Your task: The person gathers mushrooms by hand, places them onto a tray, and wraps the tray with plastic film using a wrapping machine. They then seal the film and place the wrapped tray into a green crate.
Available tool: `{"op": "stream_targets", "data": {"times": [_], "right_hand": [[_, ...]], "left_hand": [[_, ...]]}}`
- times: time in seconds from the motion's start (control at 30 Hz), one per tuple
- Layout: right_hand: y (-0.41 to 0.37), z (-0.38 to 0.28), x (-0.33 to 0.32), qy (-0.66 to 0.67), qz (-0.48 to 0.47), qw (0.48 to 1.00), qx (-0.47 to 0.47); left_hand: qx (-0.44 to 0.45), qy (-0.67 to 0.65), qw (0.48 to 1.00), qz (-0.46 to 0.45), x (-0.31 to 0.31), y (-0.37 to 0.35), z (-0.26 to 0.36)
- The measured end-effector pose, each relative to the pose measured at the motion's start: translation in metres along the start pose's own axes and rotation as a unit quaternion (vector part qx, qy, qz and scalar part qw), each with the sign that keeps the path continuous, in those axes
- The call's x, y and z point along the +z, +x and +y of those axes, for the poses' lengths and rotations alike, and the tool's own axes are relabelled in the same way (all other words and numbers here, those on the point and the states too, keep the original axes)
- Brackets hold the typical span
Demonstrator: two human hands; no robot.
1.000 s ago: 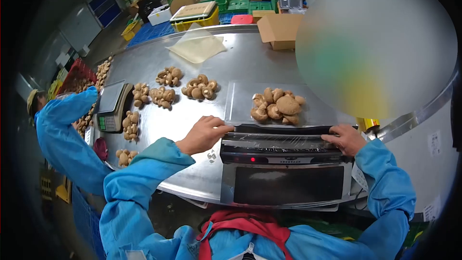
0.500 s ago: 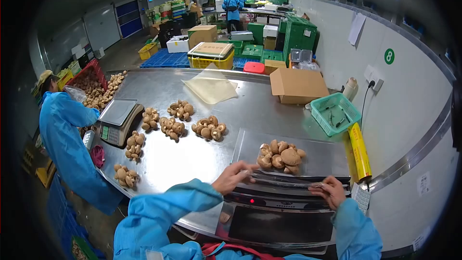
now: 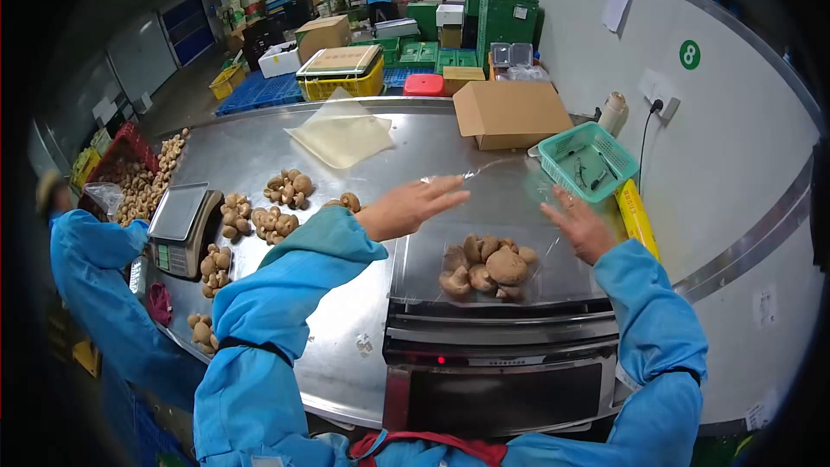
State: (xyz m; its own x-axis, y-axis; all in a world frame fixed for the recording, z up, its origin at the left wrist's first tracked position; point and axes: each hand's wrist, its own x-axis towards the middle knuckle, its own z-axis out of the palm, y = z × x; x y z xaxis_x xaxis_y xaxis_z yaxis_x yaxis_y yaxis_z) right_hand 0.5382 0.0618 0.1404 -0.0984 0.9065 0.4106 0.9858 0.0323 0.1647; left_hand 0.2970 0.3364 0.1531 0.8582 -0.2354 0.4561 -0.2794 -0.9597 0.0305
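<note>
A clump of brown mushrooms (image 3: 493, 266) sits on the metal table in front of me, with clear plastic film (image 3: 494, 164) stretched above and around it. My left hand (image 3: 406, 207) is beyond the clump on the left, fingers reaching right; the film runs from its fingertips. On the other side, my right hand (image 3: 584, 229) has its fingers bent towards the film's far edge. Both hands seem to hold the film, though its transparency hides the exact grip. Just nearer than the mushrooms lies the black wrapping machine (image 3: 501, 337), its red light lit.
Several mushroom piles (image 3: 275, 223) lie at left by a weighing scale (image 3: 180, 225), where a co-worker in a blue gown (image 3: 108, 294) stands. A green basket (image 3: 592, 164), cardboard box (image 3: 510, 112) and yellow roll (image 3: 637, 220) line the right. A pale sheet (image 3: 341, 134) lies farther back.
Both my hands have moved away from the machine's front, past the mushrooms, drawing the film over them. The view has shifted, and the co-worker is lower and farther left in it.
</note>
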Motion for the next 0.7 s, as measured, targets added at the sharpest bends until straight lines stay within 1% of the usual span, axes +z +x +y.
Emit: {"op": "stream_targets", "data": {"times": [0.03,0.07,0.1,0.13,0.17,0.2,0.23,0.27,0.33,0.37,0.4,0.43,0.47,0.5,0.53,0.57,0.6,0.63,0.67,0.7], "right_hand": [[-0.001,0.007,0.016,-0.065,-0.033,0.997,-0.023],[-0.003,0.01,0.027,-0.064,-0.037,0.997,-0.025],[-0.008,0.013,0.038,-0.083,-0.055,0.995,-0.02],[-0.011,0.013,0.045,-0.101,-0.071,0.992,-0.015],[-0.013,0.012,0.053,-0.099,-0.076,0.992,-0.015],[-0.015,0.01,0.061,-0.048,-0.089,0.994,0.038],[-0.015,0.007,0.068,0.003,-0.102,0.991,0.091],[-0.017,0.003,0.075,0.004,-0.105,0.99,0.092],[-0.02,-0.008,0.087,0.094,-0.102,0.979,0.15],[-0.022,-0.014,0.086,0.096,-0.102,0.979,0.15],[-0.024,-0.018,0.082,0.12,-0.099,0.976,0.154],[-0.026,-0.023,0.078,0.143,-0.096,0.972,0.158],[-0.035,-0.029,0.08,0.138,-0.091,0.974,0.154],[-0.049,-0.036,0.084,0.221,-0.06,0.956,0.186],[-0.056,-0.039,0.084,0.302,-0.031,0.928,0.216],[-0.051,-0.041,0.074,0.297,-0.025,0.93,0.213],[-0.053,-0.048,0.062,0.465,-0.031,0.829,0.31],[-0.058,-0.062,0.048,0.614,-0.037,0.682,0.396],[-0.061,-0.073,0.035,0.619,-0.035,0.673,0.404],[-0.061,-0.08,0.018,0.665,-0.052,0.598,0.445]], "left_hand": [[0.013,0.041,0.997,-0.057,0.019,-0.005,-0.013],[0.025,0.079,0.99,-0.115,0.036,-0.009,-0.021],[0.038,0.071,0.993,-0.088,0.053,-0.014,-0.028],[0.036,0.066,0.993,-0.087,0.062,-0.016,-0.026],[-0.014,0.009,0.995,-0.096,0.07,-0.017,-0.023],[-0.064,-0.048,0.991,-0.105,0.077,-0.018,-0.021],[-0.068,-0.067,0.991,-0.097,0.088,-0.018,-0.024],[-0.069,-0.071,0.99,-0.098,0.098,-0.021,-0.023],[-0.082,-0.08,0.99,-0.083,0.109,-0.029,-0.016],[-0.108,-0.119,0.983,-0.087,0.107,-0.03,-0.013],[-0.11,-0.115,0.984,-0.085,0.106,-0.034,-0.011],[-0.1,-0.118,0.984,-0.09,0.107,-0.041,-0.006],[-0.088,-0.118,0.985,-0.093,0.102,-0.042,0.002],[-0.14,-0.178,0.967,-0.112,0.098,-0.046,0.015],[-0.121,-0.217,0.968,-0.031,0.111,-0.058,0.019],[-0.206,-0.359,0.91,-0.022,0.1,-0.056,0.037],[-0.284,-0.491,0.823,-0.02,0.088,-0.053,0.054],[-0.284,-0.492,0.823,-0.028,0.072,-0.046,0.07],[-0.394,-0.586,0.708,-0.027,0.055,-0.039,0.089],[-0.496,-0.657,0.567,-0.026,0.042,-0.037,0.106]]}}
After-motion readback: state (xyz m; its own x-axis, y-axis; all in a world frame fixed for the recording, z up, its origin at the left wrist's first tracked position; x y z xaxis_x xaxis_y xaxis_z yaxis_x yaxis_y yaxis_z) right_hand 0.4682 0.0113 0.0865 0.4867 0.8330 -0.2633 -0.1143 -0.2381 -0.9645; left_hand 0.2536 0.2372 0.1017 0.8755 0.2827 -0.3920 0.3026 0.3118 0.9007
